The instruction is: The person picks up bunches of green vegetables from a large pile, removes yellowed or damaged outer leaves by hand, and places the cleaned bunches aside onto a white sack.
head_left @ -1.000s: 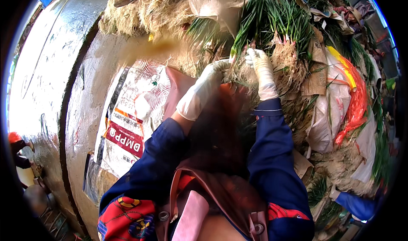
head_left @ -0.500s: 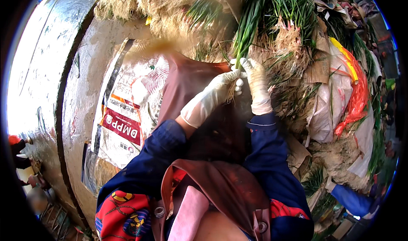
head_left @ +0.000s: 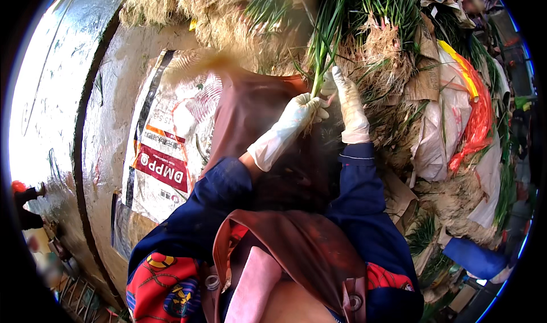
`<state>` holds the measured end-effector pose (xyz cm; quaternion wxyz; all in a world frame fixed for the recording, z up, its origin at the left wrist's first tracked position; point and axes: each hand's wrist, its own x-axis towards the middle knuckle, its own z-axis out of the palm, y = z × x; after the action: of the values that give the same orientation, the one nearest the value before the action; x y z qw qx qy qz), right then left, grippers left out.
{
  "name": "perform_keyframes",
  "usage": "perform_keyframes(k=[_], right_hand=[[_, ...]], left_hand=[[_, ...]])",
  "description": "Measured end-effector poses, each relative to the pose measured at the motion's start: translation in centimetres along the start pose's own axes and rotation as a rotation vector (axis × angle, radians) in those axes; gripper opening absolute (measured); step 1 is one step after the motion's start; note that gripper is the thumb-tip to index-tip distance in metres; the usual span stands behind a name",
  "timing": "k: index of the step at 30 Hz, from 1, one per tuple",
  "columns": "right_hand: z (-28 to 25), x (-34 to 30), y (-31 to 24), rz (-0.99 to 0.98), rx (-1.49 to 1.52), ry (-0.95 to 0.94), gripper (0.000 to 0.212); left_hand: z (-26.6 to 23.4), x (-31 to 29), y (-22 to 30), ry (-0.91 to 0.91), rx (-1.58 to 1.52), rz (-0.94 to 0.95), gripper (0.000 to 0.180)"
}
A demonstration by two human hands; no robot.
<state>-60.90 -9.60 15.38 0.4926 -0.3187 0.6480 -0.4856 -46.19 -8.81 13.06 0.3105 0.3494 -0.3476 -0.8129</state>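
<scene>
- Our left fingers (head_left: 306, 102) encircle the green onions (head_left: 317, 82) low down.
- Our right fingers (head_left: 337, 75) extend; we cannot tell their hold.
- Slack left grip could shed stalks.

Green stalks (head_left: 320, 61) run off the top edge, bases kinda hidden in the left hand (head_left: 301, 111); blurry smudge (head_left: 213, 62) over the white sack (head_left: 165, 169).

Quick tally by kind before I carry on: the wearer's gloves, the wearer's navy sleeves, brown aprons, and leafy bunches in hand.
White gloves: 2
Navy sleeves: 2
Brown apron: 1
Leafy bunch, in the left hand: 1
Total: 6
</scene>
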Motion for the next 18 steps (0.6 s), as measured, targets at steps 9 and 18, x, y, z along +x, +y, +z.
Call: perform_keyframes(k=[9,18], right_hand=[[2.4,0.4,-0.2,-0.142,-0.332,0.064,0.032],[-12.5,-3.2,1.1,-0.141,-0.675,0.459,0.018]], left_hand=[[-0.1,-0.8,1.6,0.034,-0.027,-0.072,0.025],[-1.6,-6.1,9.3,-0.360,-0.423,-0.078,0.034]])
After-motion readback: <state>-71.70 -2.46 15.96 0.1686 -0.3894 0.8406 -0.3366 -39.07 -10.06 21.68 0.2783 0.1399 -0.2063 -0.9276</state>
